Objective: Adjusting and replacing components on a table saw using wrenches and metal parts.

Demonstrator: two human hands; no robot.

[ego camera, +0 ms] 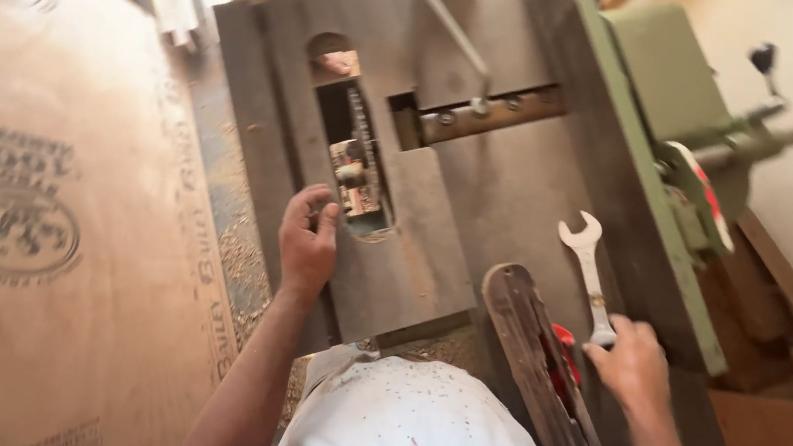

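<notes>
steel open-ended spanner [588, 272] in right hand [633, 363], left hand [307, 242] on slotted table [481, 193]

Wrench [585, 266] lies on saw table [512, 187], right of blade slot [355, 163].

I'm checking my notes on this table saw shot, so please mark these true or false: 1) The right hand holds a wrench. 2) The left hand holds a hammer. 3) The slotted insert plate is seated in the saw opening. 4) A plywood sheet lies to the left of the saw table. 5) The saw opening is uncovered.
1) True: the right hand has its grip on the wrench.
2) False: the left hand holds no tool; its fingers rest at the edge of the saw opening.
3) False: the insert plate lies loose on the saw table, near the right hand.
4) True: the plywood sheet is there.
5) True: the blade shows inside.
</notes>
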